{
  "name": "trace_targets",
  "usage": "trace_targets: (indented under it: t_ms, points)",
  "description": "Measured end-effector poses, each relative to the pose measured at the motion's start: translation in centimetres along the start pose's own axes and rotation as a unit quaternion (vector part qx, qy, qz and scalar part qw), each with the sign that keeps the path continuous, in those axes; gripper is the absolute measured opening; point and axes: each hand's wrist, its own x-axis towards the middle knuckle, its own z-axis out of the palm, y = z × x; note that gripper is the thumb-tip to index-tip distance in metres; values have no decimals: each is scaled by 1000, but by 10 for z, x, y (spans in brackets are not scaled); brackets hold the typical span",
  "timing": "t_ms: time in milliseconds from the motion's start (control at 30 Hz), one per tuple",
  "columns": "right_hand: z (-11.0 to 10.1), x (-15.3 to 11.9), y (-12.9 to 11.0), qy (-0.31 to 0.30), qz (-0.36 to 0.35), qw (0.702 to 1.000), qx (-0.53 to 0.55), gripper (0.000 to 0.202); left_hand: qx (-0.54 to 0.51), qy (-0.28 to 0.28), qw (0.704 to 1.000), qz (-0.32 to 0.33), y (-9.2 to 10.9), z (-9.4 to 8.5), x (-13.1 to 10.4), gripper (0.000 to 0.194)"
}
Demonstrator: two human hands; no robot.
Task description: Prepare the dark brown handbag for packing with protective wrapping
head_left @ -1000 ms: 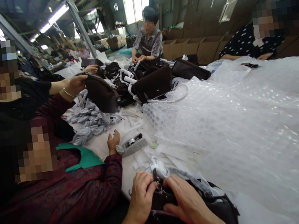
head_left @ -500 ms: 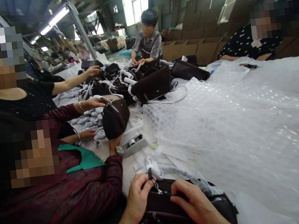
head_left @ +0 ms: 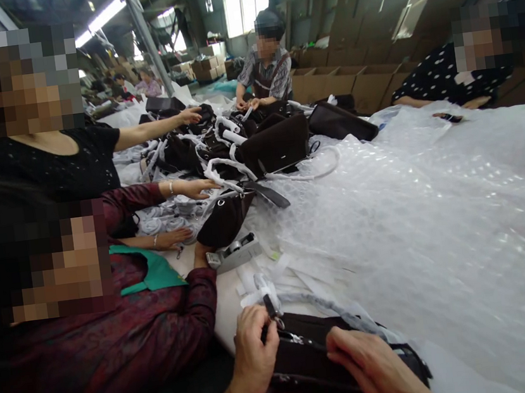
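— So, biggest thing first: what fills the table (head_left: 228, 303)?

— A wide sheet of clear bubble wrap (head_left: 413, 216), heaped across the right side. Beyond it lies a pile of dark brown bags with white-wrapped handles (head_left: 256, 146), where other people's hands are busy. Nearer, a grey tape dispenser (head_left: 235, 252) sits beside a neighbour's maroon sleeve (head_left: 182, 321).

— And the wearer's own work?

— A dark, flat leather handbag (head_left: 311, 356) lies at the near edge, partly on the lap, its long axis running left to right between the two hands. Its wrapped strap (head_left: 324, 307) trails up and to the right onto the bubble wrap.

— Which hand is on what?

— The left hand (head_left: 255, 350) has its grip pressed together, pinching a small metal clasp (head_left: 273, 313) at the bag's upper left corner, where the strap joins. That hand is the nearer to the fitting. The right hand (head_left: 374, 367) lies on the bag's right half, fingers curled over its top edge, holding it down.

— Anything unclear?

— The clasp is tiny and half covered by the fingertips; its exact type I cannot tell. The bag's lower edge and both forearms are cut off by the frame.
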Motion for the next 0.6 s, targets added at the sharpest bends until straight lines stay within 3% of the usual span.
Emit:
trace_targets:
  t_ms: [133, 233, 367, 600]
  points:
    - [-11, -9, 7, -2, 55, 998, 21, 24, -19, 18, 999, -19, -3, 1, 0, 24]
    - [-17, -10, 4, -2, 69, 997, 38, 25, -66, -3, 997, -50, -2, -7, 1, 26]
    - [-18, -14, 6, 45, 86, 993, 71, 30, -148, -44, 984, -91, 2, -22, -1, 26]
    - [-18, -35, 17, -4, 66, 996, 57, 28, -317, -71, 927, -191, 4, -34, -2, 26]
